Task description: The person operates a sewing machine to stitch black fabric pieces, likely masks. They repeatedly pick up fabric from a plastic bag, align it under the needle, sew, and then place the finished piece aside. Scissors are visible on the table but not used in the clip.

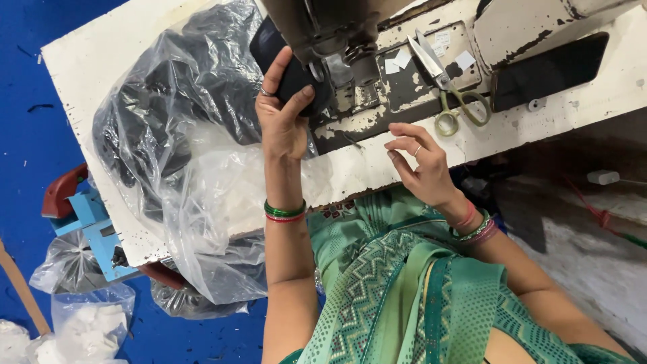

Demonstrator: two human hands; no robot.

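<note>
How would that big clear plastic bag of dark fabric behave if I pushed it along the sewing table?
The clear plastic bag looks thin and crinkled, so it would probably crumple rather than slide as one piece. Its glossy film seems slippery. It droops over the white table edge, so a push might tip it off.

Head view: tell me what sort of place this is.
Most likely a garment sewing workshop. A worn industrial sewing machine sits on a chipped white table, scissors lie on its bed, and clear plastic bags of dark fabric are piled beside it. The left hand presses a black piece at the machine.
</note>
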